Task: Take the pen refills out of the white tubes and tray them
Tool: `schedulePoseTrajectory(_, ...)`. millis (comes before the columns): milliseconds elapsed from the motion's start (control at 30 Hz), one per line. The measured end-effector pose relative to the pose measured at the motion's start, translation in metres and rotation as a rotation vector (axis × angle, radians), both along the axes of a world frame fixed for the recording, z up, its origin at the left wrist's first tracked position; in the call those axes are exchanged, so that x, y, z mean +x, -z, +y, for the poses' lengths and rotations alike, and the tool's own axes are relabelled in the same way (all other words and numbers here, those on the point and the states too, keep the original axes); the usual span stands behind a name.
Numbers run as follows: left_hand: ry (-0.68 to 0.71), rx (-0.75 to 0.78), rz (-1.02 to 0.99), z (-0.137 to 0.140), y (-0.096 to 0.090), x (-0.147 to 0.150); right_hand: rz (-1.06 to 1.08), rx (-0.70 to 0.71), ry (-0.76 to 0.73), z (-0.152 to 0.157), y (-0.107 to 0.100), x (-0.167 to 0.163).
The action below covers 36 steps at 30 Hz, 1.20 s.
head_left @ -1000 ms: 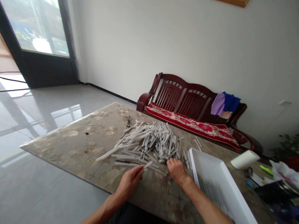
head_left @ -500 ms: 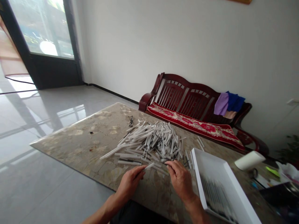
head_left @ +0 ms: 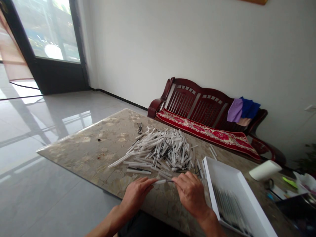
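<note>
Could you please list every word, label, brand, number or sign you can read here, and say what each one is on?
None: no readable text shows anywhere.
The pile of slim pieces, the white box and the white roll: no lettering can be made out.
The dark object at the lower right: too blurred to tell whether it bears any marking.

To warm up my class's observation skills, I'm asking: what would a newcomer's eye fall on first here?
Probably the heap of slim white and dark sticks on the patterned table. Just in front of it, the left hand holds a pale tube, its end facing a thin dark piece in the right hand. Beyond the table, the dark red bench with its flowered red mat also stands out.
</note>
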<state>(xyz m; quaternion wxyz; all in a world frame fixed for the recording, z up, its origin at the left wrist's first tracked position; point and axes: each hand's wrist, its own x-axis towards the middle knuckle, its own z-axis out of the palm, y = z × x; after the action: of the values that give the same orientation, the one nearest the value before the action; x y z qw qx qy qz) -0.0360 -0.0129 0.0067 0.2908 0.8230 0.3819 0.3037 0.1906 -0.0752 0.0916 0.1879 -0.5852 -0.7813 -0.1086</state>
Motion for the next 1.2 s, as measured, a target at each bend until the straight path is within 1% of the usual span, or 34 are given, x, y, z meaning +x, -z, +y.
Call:
schedulePoseTrajectory(67, 0.046, 0.057, 0.071, -0.003, -0.004, -0.002, -0.016, -0.038, -0.062, -0.002, -0.003, -0.005)
schedulePoseTrajectory(133, 0.079, 0.075, 0.091, -0.007, -0.007, -0.003, 0.072, -0.092, -0.145, -0.004, -0.004, -0.015)
schedulePoseTrajectory(200, 0.097, 0.062, 0.064, -0.011, -0.006, -0.003, 0.252, -0.134, -0.225, -0.006, -0.003, -0.029)
schedulePoseTrajectory(333, 0.108, -0.031, -0.068, -0.016, 0.002, -0.001, 0.732, -0.212, -0.321, 0.0, 0.009, -0.057)
schedulePoseTrajectory(400, 0.087, -0.121, -0.142, -0.016, 0.008, -0.004, 0.964, -0.24, -0.29, 0.012, 0.019, -0.06)
schedulePoseTrajectory(433, 0.063, -0.169, -0.177, -0.015, 0.01, -0.007, 1.041, -0.236, -0.232, 0.021, 0.024, -0.057)
schedulePoseTrajectory(467, 0.028, -0.212, -0.21, -0.013, 0.013, -0.01, 1.078, -0.208, -0.143, 0.03, 0.028, -0.05)
schedulePoseTrajectory(500, -0.021, -0.244, -0.243, -0.011, 0.014, -0.015, 1.051, -0.178, -0.034, 0.04, 0.033, -0.041)
schedulePoseTrajectory(533, -0.078, -0.265, -0.274, -0.01, 0.016, -0.02, 0.951, -0.139, 0.06, 0.051, 0.037, -0.029)
schedulePoseTrajectory(600, -0.18, -0.281, -0.318, -0.006, 0.018, -0.03, 0.616, -0.093, 0.184, 0.068, 0.045, -0.006)
schedulePoseTrajectory(633, -0.213, -0.285, -0.329, -0.005, 0.019, -0.034, 0.45, -0.102, 0.219, 0.075, 0.049, 0.004)
schedulePoseTrajectory(700, -0.231, -0.296, -0.334, -0.004, 0.019, -0.039, 0.166, -0.135, 0.261, 0.083, 0.056, 0.017)
schedulePoseTrajectory(800, -0.215, -0.319, -0.327, -0.006, 0.019, -0.04, -0.089, -0.155, 0.291, 0.088, 0.064, 0.019)
schedulePoseTrajectory(867, -0.212, -0.335, -0.32, -0.007, 0.019, -0.038, -0.173, -0.148, 0.297, 0.089, 0.067, 0.016)
schedulePoseTrajectory(967, -0.217, -0.348, -0.311, -0.008, 0.019, -0.036, -0.241, -0.136, 0.309, 0.09, 0.07, 0.011)
schedulePoseTrajectory(1200, -0.223, -0.342, -0.324, -0.009, 0.017, -0.037, -0.299, -0.137, 0.336, 0.089, 0.077, 0.015)
